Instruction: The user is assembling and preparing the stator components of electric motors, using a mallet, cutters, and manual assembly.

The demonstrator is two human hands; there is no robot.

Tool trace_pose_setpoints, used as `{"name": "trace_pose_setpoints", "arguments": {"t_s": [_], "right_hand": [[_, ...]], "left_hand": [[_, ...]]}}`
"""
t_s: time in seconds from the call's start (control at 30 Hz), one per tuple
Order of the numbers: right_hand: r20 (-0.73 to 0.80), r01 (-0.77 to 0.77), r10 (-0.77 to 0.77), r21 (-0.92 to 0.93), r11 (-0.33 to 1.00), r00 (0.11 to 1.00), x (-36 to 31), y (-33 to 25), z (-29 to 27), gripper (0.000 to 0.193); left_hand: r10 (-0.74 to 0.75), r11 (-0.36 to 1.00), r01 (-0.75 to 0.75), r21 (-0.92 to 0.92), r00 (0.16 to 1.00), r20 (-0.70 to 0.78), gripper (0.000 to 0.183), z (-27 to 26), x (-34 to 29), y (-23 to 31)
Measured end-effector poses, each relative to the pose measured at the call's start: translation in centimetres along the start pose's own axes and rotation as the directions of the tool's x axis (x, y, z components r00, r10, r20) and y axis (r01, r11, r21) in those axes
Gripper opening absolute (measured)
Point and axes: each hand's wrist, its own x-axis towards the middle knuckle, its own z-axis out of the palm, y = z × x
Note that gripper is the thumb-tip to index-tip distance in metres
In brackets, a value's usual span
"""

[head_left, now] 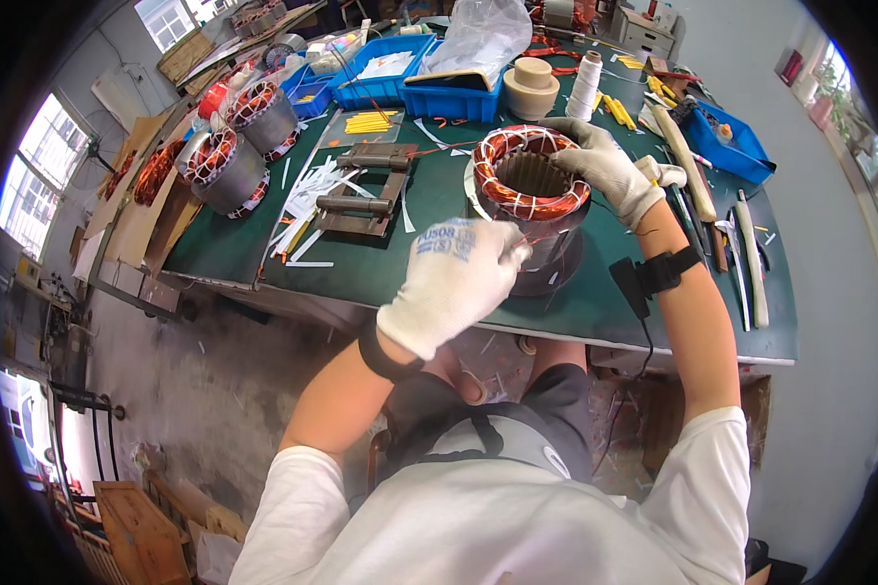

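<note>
In front of me on the green table stands a motor stator (532,207), a grey metal cylinder topped by a ring of copper winding laced with white cord. My right hand (605,168), in a white glove, grips the winding's right rim, with its thumb toward the bore and some fingers hidden behind. At the stator's near left side, my gloved left hand (463,278) is closed in a pinch. Thin reddish wire (537,240) runs from its fingertips against the cylinder's side.
Left of the stator lie a metal winding fixture (366,190) and white paper strips (307,200). Two more stators (226,171) stand farther left. Blue bins (449,101), a cord cone (585,86) and a beige spool (531,90) sit behind. Tools and sticks (751,258) lie right.
</note>
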Motion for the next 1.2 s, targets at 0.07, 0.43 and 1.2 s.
{"name": "trace_pose_setpoints", "arguments": {"t_s": [0.07,0.43,1.2], "right_hand": [[-0.025,0.021,-0.020,0.038,0.999,0.999,0.1,0.2,0.2,0.056],[-0.081,0.057,-0.054,0.029,0.998,0.995,-0.3,0.1,0.6,0.048],[-0.559,0.117,-0.190,-0.163,0.980,0.807,-11.2,-0.1,-0.1,0.034]], "left_hand": [[0.060,0.998,-0.061,-0.018,0.998,-0.026,0.019,-0.7,0.9,-0.6],[-0.172,0.449,0.496,-0.743,0.864,0.473,0.029,0.8,-1.5,1.5],[-0.013,0.985,0.009,-0.174,1.000,-0.022,0.018,0.3,1.1,-4.8]]}}
